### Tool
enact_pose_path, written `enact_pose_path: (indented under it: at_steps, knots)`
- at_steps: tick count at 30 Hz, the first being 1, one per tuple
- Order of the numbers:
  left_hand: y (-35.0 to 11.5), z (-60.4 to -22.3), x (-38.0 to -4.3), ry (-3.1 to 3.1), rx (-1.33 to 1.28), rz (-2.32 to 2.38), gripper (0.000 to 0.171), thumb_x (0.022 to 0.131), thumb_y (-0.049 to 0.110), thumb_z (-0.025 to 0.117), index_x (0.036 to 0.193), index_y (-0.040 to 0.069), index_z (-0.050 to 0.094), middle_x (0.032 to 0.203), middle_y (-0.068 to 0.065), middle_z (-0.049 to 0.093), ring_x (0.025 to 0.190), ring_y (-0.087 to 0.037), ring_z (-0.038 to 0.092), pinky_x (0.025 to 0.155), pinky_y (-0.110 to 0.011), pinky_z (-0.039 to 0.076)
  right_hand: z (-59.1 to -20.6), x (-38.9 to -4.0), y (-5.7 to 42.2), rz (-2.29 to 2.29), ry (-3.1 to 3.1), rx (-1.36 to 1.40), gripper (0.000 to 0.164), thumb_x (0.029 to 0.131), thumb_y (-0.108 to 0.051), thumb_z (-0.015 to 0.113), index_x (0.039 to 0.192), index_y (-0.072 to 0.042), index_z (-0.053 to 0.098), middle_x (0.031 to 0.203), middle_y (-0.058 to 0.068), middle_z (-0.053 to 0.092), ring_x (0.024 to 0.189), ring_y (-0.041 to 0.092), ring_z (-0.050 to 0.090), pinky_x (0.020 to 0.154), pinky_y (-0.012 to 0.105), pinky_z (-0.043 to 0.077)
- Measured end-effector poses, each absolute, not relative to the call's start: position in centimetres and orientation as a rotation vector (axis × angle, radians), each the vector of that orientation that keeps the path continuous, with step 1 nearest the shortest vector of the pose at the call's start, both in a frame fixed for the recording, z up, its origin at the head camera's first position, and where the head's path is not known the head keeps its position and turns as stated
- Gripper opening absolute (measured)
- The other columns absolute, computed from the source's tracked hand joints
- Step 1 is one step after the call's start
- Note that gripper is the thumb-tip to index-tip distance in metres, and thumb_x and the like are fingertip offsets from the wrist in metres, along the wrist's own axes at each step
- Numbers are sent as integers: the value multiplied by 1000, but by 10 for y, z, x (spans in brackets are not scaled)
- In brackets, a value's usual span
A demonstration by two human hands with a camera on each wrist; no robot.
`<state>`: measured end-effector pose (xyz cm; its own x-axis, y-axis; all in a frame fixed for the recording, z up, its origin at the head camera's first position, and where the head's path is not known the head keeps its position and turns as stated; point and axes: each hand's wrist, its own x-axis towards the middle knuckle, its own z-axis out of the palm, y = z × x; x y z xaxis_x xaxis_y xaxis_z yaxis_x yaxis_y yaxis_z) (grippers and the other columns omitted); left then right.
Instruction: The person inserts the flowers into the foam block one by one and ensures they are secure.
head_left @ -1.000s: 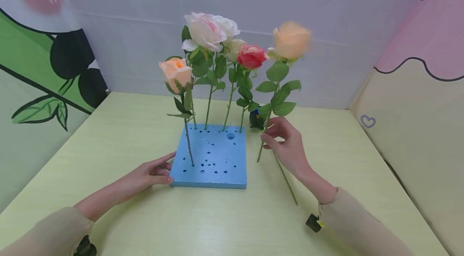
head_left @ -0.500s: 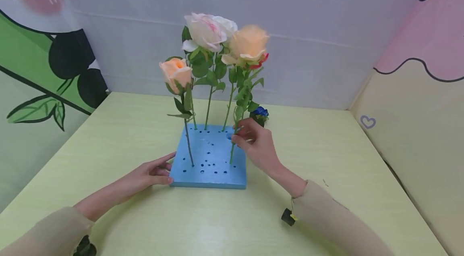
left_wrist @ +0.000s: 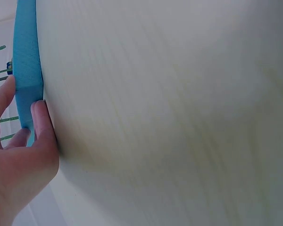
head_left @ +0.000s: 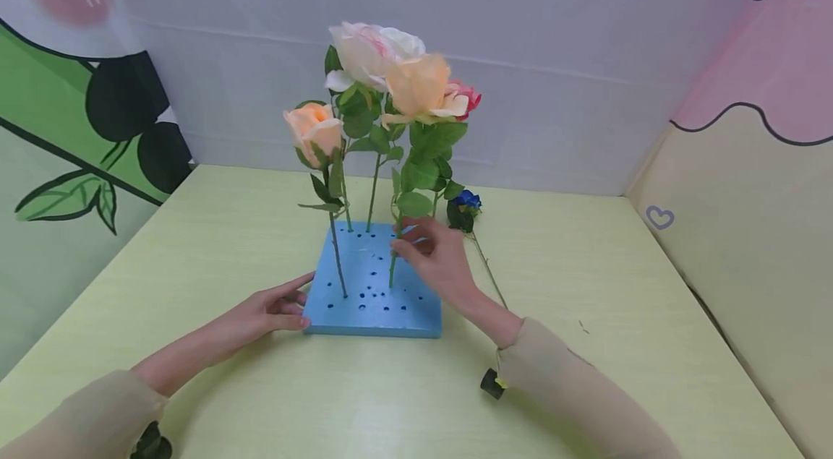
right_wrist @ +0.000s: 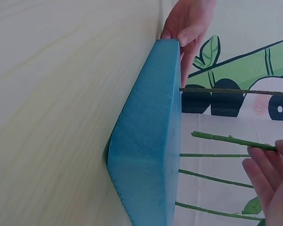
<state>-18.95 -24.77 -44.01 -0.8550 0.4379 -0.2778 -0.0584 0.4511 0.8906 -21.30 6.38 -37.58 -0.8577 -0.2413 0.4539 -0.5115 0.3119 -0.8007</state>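
My right hand [head_left: 437, 256] pinches the green stem of a pale peach rose [head_left: 419, 87] between thumb and fingers. In the right wrist view the cut end of this stem [right_wrist: 217, 138] stands a short way off the holed face of the blue foam board [right_wrist: 146, 132]. My left hand [head_left: 267, 311] grips the board's near left corner, thumb at the corner and fingers along the left side. An orange-peach rose [head_left: 314, 130] stands upright in the board's left part. Toward the back edge rise a pink-white rose [head_left: 361, 58], a white one beside it and a red rose [head_left: 463, 97], partly covered.
A blue flower [head_left: 467, 200] lies on the pale wooden table [head_left: 560, 264] right of the board, its stem pointing toward me. Several small holes dot the board's top. A light cloth [head_left: 553, 119] hangs behind, with a painted wall on either side.
My right hand has carried the peach rose leftward from beside the board to over it, now covering part of the flowers behind. My left hand has stayed at the corner.
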Motion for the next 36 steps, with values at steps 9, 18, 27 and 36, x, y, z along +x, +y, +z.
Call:
enact_pose_path:
  at_steps: [9, 18, 27, 36]
  knots:
    - [-248, -439, -188, 2236, 317, 1396, 82, 92, 30, 69, 158, 16, 23, 137, -16, 49, 115, -24, 54, 99, -36, 45, -376, -212, 50, 1583, -2350, 747, 14, 94, -10, 65, 107, -7, 67, 85, 14, 75, 71, 33, 74, 58, 22, 52]
    - [-248, -438, -187, 2240, 321, 1391, 82, 92, 30, 69, 158, 16, 23, 137, -16, 48, 115, -24, 53, 97, -33, 44, -381, -212, 42, 1627, -2351, 782, 12, 96, -8, 61, 107, -7, 66, 89, 16, 76, 74, 35, 74, 66, 25, 57]
    - [-249, -438, -188, 2236, 337, 1398, 82, 92, 29, 69, 158, 14, 23, 136, -17, 49, 114, -24, 54, 95, -29, 45, -384, -211, 38, 1613, -2362, 792, 11, 96, -6, 59, 105, -6, 65, 89, 18, 76, 74, 35, 75, 68, 21, 57]
    - [-249, -440, -189, 2234, 332, 1402, 82, 92, 29, 70, 158, 14, 23, 136, -17, 49, 115, -24, 54, 94, -27, 45, -384, -211, 39, 1566, -2391, 780, 9, 97, -6, 58, 104, -6, 64, 89, 17, 76, 73, 33, 75, 63, 21, 56]
